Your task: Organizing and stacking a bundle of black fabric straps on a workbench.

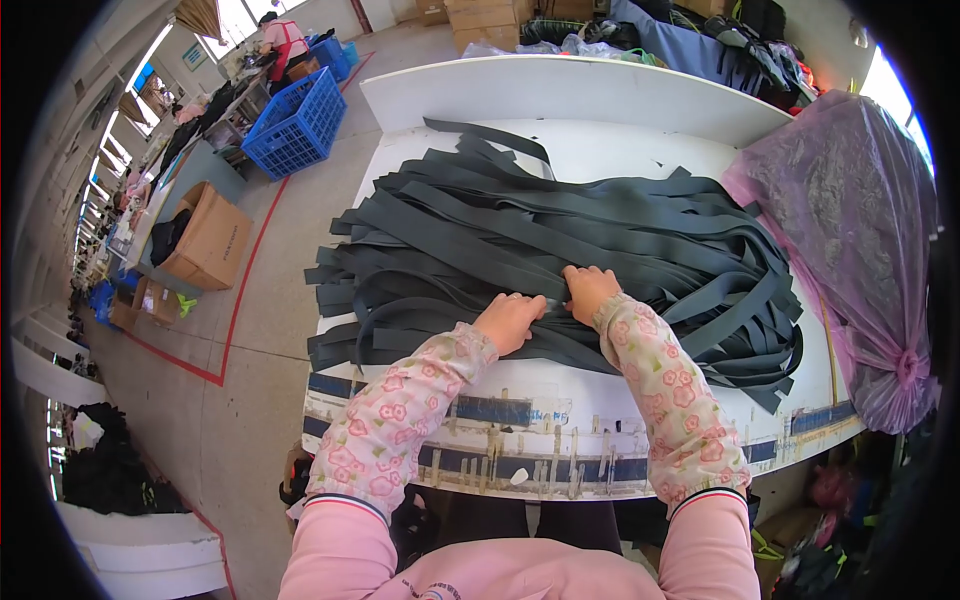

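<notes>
A broad heap of long, flat dark grey-green straps (600,230) covers the white table, most of them running side to side. My left hand (510,322) is closed on a strap at the near middle of the heap, its fingertips pointing right. Just right of it and slightly farther away, my right hand (592,292) is closed too, its thumb and fingers pinching a strap. Between the two hands a small pale grey patch shows; I cannot make out what it is. Floral sleeve covers are on both my forearms.
A white board stands along the table's (465,400) far edge, whose near edge carries worn tape. At right bulges a pink plastic bag (840,210). Leftward on the floor are a blue crate (297,125) and a cardboard box (208,238). A person (285,45) in a red apron is far left.
</notes>
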